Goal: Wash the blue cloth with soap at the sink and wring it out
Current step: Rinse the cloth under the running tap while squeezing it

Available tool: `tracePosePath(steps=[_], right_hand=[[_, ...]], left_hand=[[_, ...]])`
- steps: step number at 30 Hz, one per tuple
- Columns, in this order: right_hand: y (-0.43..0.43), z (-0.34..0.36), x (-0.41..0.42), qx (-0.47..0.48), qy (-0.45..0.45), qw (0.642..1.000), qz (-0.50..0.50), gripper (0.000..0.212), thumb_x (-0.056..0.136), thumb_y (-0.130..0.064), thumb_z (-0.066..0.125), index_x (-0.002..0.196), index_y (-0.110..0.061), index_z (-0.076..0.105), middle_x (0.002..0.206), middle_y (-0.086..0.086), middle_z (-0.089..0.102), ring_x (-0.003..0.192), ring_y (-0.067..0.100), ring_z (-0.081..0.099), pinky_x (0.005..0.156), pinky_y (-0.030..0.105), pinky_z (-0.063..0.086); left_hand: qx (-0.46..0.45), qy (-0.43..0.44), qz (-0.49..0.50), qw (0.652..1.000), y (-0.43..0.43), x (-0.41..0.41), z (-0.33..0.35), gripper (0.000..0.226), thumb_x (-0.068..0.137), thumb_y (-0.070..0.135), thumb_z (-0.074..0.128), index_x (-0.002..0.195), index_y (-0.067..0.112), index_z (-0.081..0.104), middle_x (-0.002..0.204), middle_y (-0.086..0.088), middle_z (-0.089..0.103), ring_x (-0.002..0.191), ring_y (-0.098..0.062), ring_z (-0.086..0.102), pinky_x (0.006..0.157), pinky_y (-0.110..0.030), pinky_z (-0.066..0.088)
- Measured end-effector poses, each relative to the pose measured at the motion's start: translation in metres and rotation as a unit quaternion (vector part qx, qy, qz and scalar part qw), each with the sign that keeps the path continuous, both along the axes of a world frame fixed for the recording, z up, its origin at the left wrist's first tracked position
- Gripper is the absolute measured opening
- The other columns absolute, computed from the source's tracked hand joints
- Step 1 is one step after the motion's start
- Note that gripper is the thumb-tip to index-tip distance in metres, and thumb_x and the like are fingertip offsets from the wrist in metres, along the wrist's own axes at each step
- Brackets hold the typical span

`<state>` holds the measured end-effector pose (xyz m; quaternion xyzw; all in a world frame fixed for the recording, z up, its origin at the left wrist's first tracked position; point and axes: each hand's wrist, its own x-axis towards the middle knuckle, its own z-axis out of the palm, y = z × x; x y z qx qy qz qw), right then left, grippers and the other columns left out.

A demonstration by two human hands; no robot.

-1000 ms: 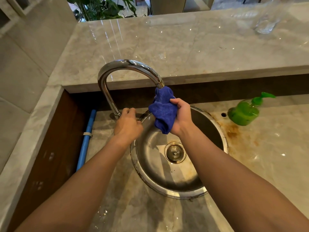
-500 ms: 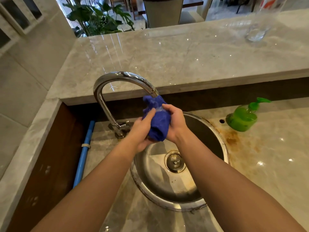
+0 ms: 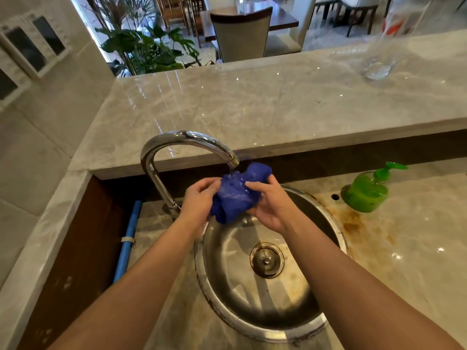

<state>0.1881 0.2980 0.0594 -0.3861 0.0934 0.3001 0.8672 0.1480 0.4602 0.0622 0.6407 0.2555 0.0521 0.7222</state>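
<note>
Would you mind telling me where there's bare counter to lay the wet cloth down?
The lower counter is bare right of the sink, nearer than the green soap bottle. The upper ledge is bare left of the glass. It is crowded under the faucet, where both hands hold the blue cloth.

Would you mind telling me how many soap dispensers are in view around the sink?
1. A green pump soap dispenser stands on the counter to the right of the round sink. Others could lie outside the frame.
</note>
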Motion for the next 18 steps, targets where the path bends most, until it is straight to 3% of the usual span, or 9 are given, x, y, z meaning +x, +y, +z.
tracePosePath(steps=[1, 3, 4, 5, 8, 12, 18], right_hand=[[0.001, 0.0, 0.001, 0.008, 0.017, 1.0, -0.003, 0.059, 0.091, 0.006, 0.062, 0.14, -0.024, 0.048, 0.133, 0.016, 0.061, 0.11, 0.037, 0.069, 0.084, 0.051, 0.062], [0.007, 0.0, -0.001, -0.003, 0.036, 0.999, 0.0, 0.058, 0.09, 0.005, 0.064, 0.139, -0.024, 0.05, 0.131, 0.015, 0.061, 0.11, 0.038, 0.069, 0.088, 0.052, 0.06], [0.011, 0.0, -0.002, -0.018, 0.036, 0.999, 0.006, 0.057, 0.09, 0.005, 0.065, 0.137, -0.024, 0.052, 0.13, 0.014, 0.062, 0.11, 0.037, 0.069, 0.091, 0.053, 0.059], [0.015, 0.0, -0.005, -0.03, 0.036, 0.999, 0.011, 0.054, 0.09, 0.004, 0.065, 0.136, -0.023, 0.053, 0.129, 0.014, 0.063, 0.11, 0.036, 0.068, 0.094, 0.054, 0.057], [0.024, -0.003, -0.009, -0.038, 0.039, 0.998, 0.018, 0.051, 0.091, 0.003, 0.064, 0.135, -0.022, 0.055, 0.13, 0.013, 0.065, 0.112, 0.034, 0.068, 0.098, 0.055, 0.054], [0.022, -0.002, -0.009, -0.039, 0.042, 0.998, 0.019, 0.052, 0.092, 0.001, 0.064, 0.136, -0.024, 0.055, 0.129, 0.012, 0.067, 0.111, 0.033, 0.07, 0.097, 0.052, 0.056], [0.019, 0.001, -0.011, -0.018, 0.032, 0.999, 0.017, 0.052, 0.092, 0.003, 0.063, 0.136, -0.024, 0.056, 0.13, 0.011, 0.067, 0.111, 0.032, 0.07, 0.094, 0.05, 0.058]], left_hand=[[0.155, 0.005, 0.002, 0.988, 0.007, -0.004, -0.002, 0.015, 0.095, 0.016, 0.059, 0.104, 0.02, 0.07, 0.11, -0.007, 0.07, 0.103, -0.023, 0.067, 0.086, -0.035, 0.055], [0.48, 0.05, -0.034, 0.875, 0.024, -0.016, -0.008, 0.021, 0.093, 0.018, 0.06, 0.113, 0.021, 0.067, 0.117, 0.0, 0.064, 0.109, -0.017, 0.059, 0.095, -0.037, 0.051], [0.554, 0.07, -0.06, 0.827, 0.03, -0.022, -0.012, 0.027, 0.092, 0.017, 0.06, 0.118, 0.02, 0.066, 0.121, -0.001, 0.061, 0.113, -0.017, 0.055, 0.099, -0.038, 0.048], [0.58, 0.089, -0.09, 0.805, 0.033, -0.03, -0.015, 0.029, 0.091, 0.016, 0.059, 0.12, 0.019, 0.065, 0.124, -0.001, 0.058, 0.114, -0.017, 0.054, 0.101, -0.037, 0.046], [0.57, 0.113, -0.12, 0.805, 0.034, -0.039, -0.018, 0.028, 0.093, 0.013, 0.057, 0.12, 0.016, 0.064, 0.125, -0.001, 0.054, 0.11, -0.015, 0.055, 0.098, -0.03, 0.046], [0.578, 0.115, -0.128, 0.797, 0.031, -0.041, -0.017, 0.035, 0.089, 0.014, 0.062, 0.124, 0.021, 0.06, 0.127, 0.002, 0.05, 0.107, -0.015, 0.055, 0.094, -0.036, 0.052], [0.587, 0.117, -0.111, 0.793, 0.025, -0.043, -0.017, 0.029, 0.092, 0.017, 0.059, 0.121, 0.02, 0.061, 0.125, 0.0, 0.053, 0.107, -0.016, 0.056, 0.092, -0.034, 0.052]])
